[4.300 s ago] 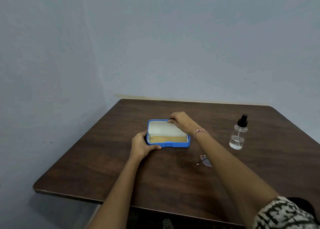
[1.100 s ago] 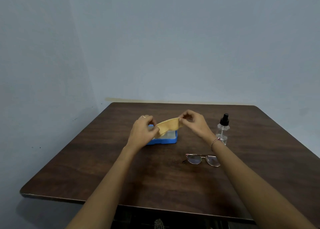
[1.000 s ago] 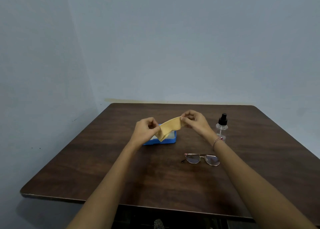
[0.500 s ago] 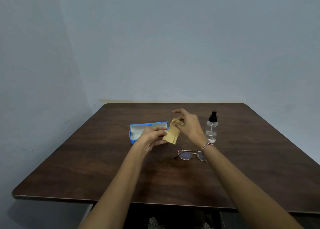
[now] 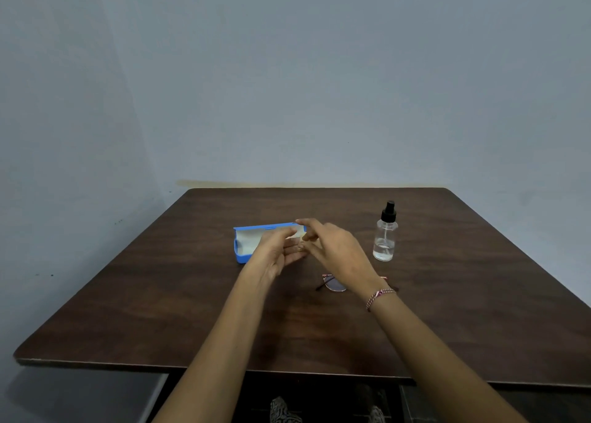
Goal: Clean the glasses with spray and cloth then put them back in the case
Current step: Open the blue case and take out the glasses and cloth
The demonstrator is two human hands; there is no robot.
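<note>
My left hand [image 5: 276, 253] and my right hand [image 5: 339, 253] meet above the table, just in front of the open blue glasses case [image 5: 256, 228]. The yellow cloth [image 5: 299, 247] is almost hidden between them; only a small tan bit shows at my left fingertips. My right index finger sticks out over the case's right end. The glasses [image 5: 334, 284] lie on the table under my right wrist, which covers their right half. The clear spray bottle [image 5: 385, 237] with a black top stands upright to the right.
Everything rests on a dark brown wooden table [image 5: 160, 294] set in a corner, with grey walls behind and to the left. A beaded bracelet [image 5: 379, 296] is on my right wrist. My knees show below the table's near edge.
The cloth came out of the case and was stretched between both hands. Since then the hands have closed together and the cloth has been gathered almost out of sight.
</note>
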